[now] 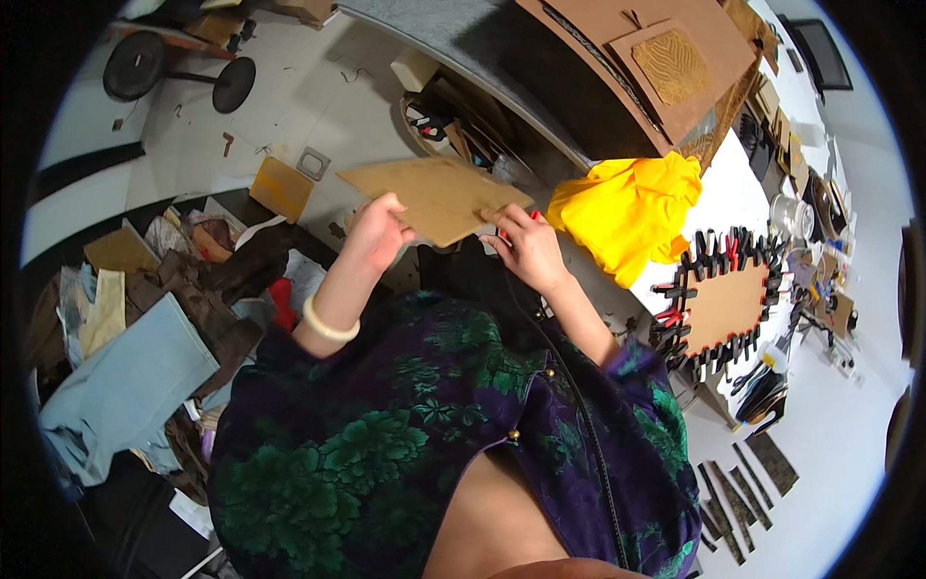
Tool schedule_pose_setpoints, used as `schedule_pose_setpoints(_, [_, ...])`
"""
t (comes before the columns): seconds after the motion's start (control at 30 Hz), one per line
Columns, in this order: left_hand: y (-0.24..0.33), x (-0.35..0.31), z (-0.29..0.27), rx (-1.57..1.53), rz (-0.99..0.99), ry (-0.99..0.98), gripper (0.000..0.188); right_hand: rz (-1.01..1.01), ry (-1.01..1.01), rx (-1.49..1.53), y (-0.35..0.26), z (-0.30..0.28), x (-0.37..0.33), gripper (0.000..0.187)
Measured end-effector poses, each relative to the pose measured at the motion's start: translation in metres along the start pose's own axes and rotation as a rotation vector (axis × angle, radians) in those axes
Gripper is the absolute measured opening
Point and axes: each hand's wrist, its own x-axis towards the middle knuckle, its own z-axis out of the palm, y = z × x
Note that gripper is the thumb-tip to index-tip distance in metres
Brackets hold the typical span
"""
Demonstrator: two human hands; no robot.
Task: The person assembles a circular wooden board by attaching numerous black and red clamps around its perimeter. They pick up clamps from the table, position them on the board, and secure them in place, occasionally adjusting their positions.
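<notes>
A thin tan board (434, 198), roughly four-sided, is held up in front of my body, tilted. My left hand (379, 232) pinches its near left edge, with a pale bangle on that wrist. At the right edge, my right hand (524, 243) grips the board between thumb and fingers; red nails show. Whether the board is cardboard or fibreboard I cannot tell. Close to the right of my right hand hangs a bright yellow cloth or bag (627, 212), over a table's edge.
A brown panel (723, 309) ringed by several black clips lies on the white table. Brown sheets (617, 58) rest on the dark table ahead. Heaped cloth and scraps (145, 357) fill the left. A container of offcuts (449, 130) stands on the floor, near a dumbbell (183, 75).
</notes>
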Motion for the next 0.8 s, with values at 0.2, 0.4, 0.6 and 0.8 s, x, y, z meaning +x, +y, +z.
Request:
schedule_pose_setpoints(0.2, [-0.012, 0.173, -0.004, 0.117, 0.097, 0.092, 0.026, 0.446, 0.109, 0.153, 0.028, -0.012, -0.062, 0.02])
schedule_pose_setpoints(0.4, [-0.012, 0.295, 0.048, 0.173, 0.182, -0.112, 0.017, 0.776, 0.065, 0.166, 0.03, -0.022, -0.133, 0.021])
schedule_pose_setpoints(0.6, [-0.024, 0.279, 0.06, 0.29, 0.187, -0.074, 0.013, 0.924, 0.116, 0.209, 0.029, -0.004, -0.163, 0.023])
schedule_pose_setpoints(0.8, [-0.034, 0.31, 0.063, 0.279, 0.052, -0.003, 0.05, 0.959, 0.141, 0.202, 0.042, -0.006, -0.155, 0.025])
